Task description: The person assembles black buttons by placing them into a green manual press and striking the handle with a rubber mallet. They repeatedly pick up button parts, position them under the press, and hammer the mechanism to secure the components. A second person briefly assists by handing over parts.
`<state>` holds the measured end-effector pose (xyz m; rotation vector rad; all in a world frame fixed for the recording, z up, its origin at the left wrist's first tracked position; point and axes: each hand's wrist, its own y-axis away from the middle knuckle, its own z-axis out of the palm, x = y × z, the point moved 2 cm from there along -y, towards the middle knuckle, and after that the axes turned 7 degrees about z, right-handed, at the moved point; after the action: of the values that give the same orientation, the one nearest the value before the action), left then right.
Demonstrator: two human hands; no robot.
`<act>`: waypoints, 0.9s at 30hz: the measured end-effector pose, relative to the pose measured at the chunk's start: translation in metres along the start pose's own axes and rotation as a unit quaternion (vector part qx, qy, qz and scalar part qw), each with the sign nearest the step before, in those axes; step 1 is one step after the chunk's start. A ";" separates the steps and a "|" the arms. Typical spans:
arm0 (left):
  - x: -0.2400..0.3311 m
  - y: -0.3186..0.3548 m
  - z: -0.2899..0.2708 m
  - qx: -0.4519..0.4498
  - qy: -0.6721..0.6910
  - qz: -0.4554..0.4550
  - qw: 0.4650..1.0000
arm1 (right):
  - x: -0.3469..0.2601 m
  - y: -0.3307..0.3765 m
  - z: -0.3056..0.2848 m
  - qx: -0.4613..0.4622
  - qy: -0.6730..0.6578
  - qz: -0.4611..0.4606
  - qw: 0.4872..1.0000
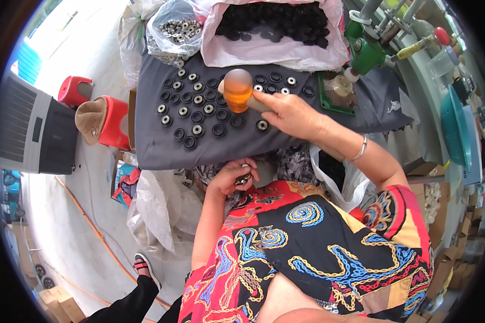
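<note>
A red stool, a grey fan heater and a green press stand around

Right hand grips an orange mallet over black rings; left hand holds metal parts.

The near strip of the grey bench lies bare, giving a hand open passage along its front edge. Further in, rows of black rings crowd the cloth. The right hand and its orange mallet block the middle. Bags of parts wall the far edge; a green press closes the right side.
</note>
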<state>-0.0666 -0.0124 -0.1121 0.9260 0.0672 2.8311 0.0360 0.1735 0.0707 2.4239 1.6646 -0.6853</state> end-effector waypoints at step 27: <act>-0.004 0.007 -0.003 0.043 -0.043 0.022 0.998 | 0.085 0.169 -0.078 0.390 -0.268 0.201 0.858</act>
<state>-0.0659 -0.0199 -0.1158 1.0789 0.1601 2.8441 0.2378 0.2077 0.0780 2.4995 0.6780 -2.0069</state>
